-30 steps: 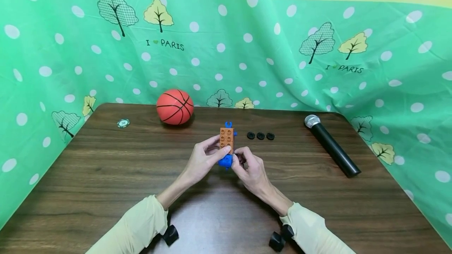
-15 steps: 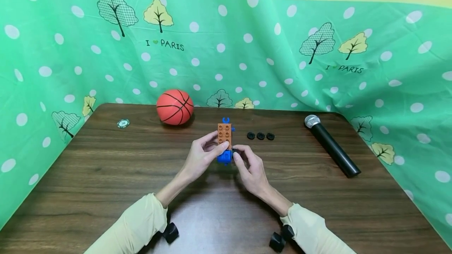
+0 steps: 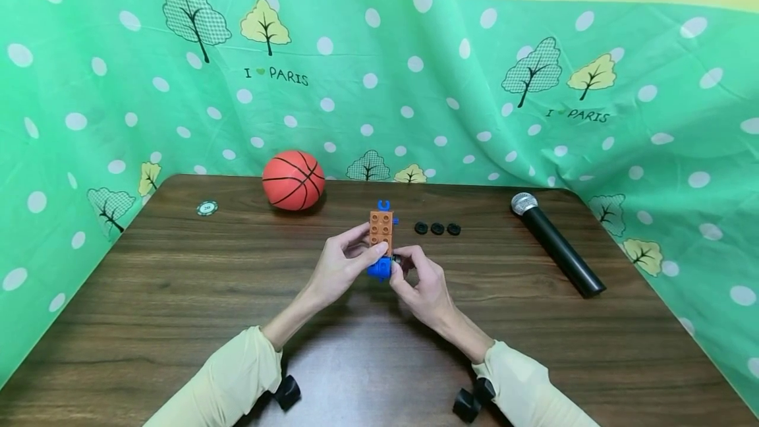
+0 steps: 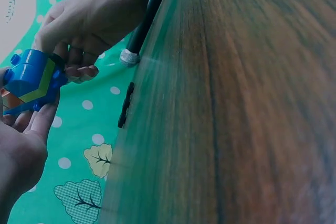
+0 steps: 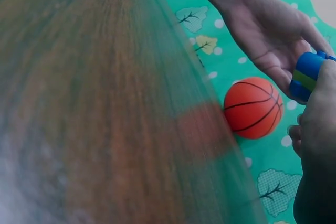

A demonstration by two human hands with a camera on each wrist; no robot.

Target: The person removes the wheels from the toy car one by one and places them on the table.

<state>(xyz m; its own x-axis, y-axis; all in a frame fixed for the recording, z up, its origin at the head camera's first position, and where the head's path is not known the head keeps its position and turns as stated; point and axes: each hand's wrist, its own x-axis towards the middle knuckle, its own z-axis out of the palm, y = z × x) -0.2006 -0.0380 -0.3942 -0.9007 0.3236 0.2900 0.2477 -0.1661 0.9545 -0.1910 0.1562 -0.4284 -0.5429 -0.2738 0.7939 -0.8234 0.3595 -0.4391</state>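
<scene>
Toy block car (image 3: 381, 242), orange brick on blue chassis, held above the counter (image 3: 178, 295) centre. My left hand (image 3: 340, 265) grips its side; my right hand (image 3: 418, 279) pinches a small black wheel at the chassis. Risk: wheel slips, rolls off.

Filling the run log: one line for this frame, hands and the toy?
left hand: grips orange-and-blue plastic block toy | right hand: pinches small black wheel at toy's blue base | three black wheels: loose on wooden table

head: high, forward-down | wrists: low, close — share toy (image 3: 380, 242)
</scene>
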